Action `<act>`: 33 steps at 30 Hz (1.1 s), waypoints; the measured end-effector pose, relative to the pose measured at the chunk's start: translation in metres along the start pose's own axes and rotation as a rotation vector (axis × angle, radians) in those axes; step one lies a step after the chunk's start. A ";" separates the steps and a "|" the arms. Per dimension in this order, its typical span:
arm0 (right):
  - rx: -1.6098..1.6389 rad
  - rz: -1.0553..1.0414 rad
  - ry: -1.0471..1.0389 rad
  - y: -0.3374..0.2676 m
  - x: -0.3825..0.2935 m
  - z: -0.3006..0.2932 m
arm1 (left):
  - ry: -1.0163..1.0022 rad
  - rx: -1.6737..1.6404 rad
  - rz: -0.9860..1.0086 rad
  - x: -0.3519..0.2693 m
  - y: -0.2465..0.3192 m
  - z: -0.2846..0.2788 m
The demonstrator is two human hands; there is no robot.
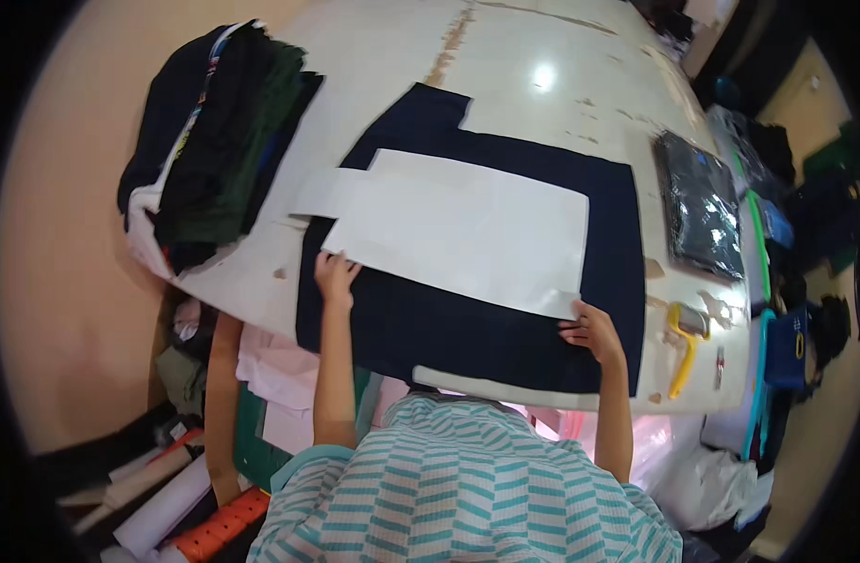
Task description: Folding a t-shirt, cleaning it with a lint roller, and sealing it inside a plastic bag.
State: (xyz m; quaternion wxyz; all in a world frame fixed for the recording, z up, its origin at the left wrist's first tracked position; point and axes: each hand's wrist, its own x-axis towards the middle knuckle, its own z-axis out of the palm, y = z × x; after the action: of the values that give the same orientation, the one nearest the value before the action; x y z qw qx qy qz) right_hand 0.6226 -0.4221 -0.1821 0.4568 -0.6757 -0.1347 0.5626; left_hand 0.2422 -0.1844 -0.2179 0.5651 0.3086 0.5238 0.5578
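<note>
A white sheet (465, 225), flat and thin with a notched left end, lies across a dark navy T-shirt (458, 345) spread on the table. My left hand (336, 278) grips the sheet's near left corner between fingers and thumb. At the near right corner, my right hand (590, 331) holds the sheet by its edge, thumb on top. The shirt shows around most of the sheet, with one sleeve (430, 109) pointing to the far side. Part of the shirt's left side is covered by the sheet.
Folded dark garments (226, 141) are piled at the left of the white table (542, 42). To the right lie clear-wrapped dark garments (701, 204), a yellow-handled lint roller (683, 352) and a small red-handled tool (720, 367). Plastic bins (760, 380) stand beyond the right edge.
</note>
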 end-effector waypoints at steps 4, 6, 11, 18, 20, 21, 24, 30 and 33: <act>0.002 -0.131 0.031 -0.001 0.018 0.026 | -0.123 0.161 0.265 -0.001 0.039 0.022; 0.016 -0.151 0.008 0.000 0.027 0.047 | -0.150 0.103 0.330 -0.004 0.076 0.029; 0.377 -0.345 -0.064 -0.037 0.026 0.127 | -0.122 0.113 0.644 0.034 0.186 0.014; 0.179 -0.297 -0.194 -0.049 0.027 0.248 | 0.153 -0.074 0.602 0.108 0.222 -0.067; 0.060 -0.237 -0.191 -0.031 0.032 0.262 | 0.209 -0.057 0.539 0.123 0.199 -0.090; 0.003 -0.252 -0.184 -0.022 0.036 0.266 | 0.205 -0.020 0.486 0.126 0.184 -0.099; -0.116 -0.232 -0.195 0.001 0.054 0.270 | 0.182 0.246 0.428 0.127 0.136 -0.111; -0.217 -0.233 -0.139 -0.001 0.053 0.274 | 0.153 0.470 0.219 0.123 0.091 -0.104; -0.282 -0.313 -0.069 -0.006 0.041 0.276 | 0.148 0.411 0.139 0.139 0.071 -0.117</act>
State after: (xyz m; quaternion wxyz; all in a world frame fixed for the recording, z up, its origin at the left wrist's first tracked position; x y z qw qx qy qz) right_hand 0.3941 -0.2621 -0.1897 0.4344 -0.6842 -0.3311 0.4833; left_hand 0.0873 -0.0663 -0.2165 0.4106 0.4110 0.6439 0.4978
